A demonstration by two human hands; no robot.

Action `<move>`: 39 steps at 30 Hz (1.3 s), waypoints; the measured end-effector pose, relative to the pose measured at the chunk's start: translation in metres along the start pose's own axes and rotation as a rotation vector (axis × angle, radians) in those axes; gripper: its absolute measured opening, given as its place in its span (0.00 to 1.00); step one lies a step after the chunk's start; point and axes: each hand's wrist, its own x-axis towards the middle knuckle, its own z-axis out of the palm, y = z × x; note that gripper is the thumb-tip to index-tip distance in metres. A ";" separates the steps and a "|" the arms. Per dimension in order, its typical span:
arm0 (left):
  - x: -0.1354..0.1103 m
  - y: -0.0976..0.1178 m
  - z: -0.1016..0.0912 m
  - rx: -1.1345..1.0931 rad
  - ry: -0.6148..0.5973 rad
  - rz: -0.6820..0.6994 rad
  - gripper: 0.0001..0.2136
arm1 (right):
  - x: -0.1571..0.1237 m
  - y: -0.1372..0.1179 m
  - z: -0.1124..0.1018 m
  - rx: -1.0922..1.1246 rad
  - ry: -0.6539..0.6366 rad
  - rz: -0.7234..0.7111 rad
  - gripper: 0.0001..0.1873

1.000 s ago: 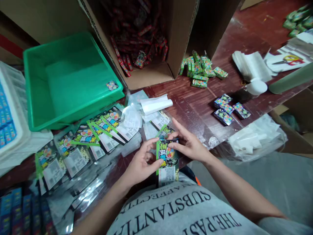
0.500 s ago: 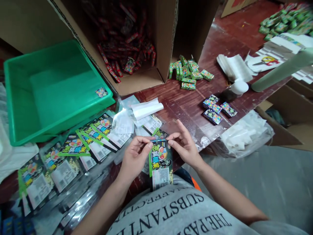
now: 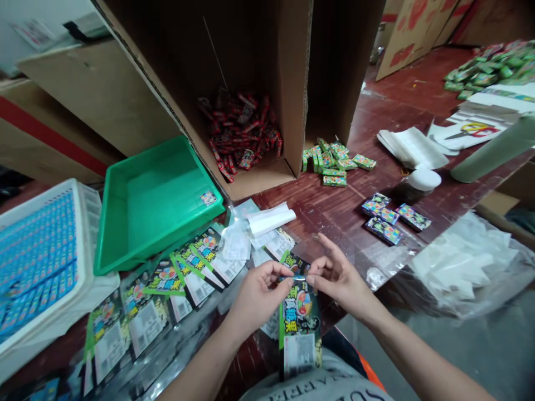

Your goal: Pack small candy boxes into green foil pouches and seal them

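Observation:
A black and green printed candy bag [image 3: 297,314] hangs in front of my body with its printed face towards me. My left hand [image 3: 259,294] pinches its top left corner between thumb and finger. At the top right corner, my right hand [image 3: 337,279] does the same, its other fingers partly raised. A thin bluish strip [image 3: 298,277] spans the gap between the two thumbs; I cannot tell whether it is the bag's edge or a separate item. More printed candy bags [image 3: 165,277] lie overlapping to the left of my left hand.
A green tub [image 3: 156,234] and a white basket [image 3: 90,223] of blue packets stand left. A cardboard box [image 3: 261,189] holds red packets. Green boxes [image 3: 334,172], purple boxes [image 3: 384,229], a white-lidded jar [image 3: 424,181] and scissors [image 3: 474,131] lie right.
My view has tilted up and swung left, bringing the white basket into sight. Both hands keep their pinch on the bag's top corners.

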 end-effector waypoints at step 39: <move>-0.021 -0.024 0.013 0.059 -0.017 0.141 0.08 | -0.001 -0.025 -0.016 -0.825 -0.237 -0.316 0.20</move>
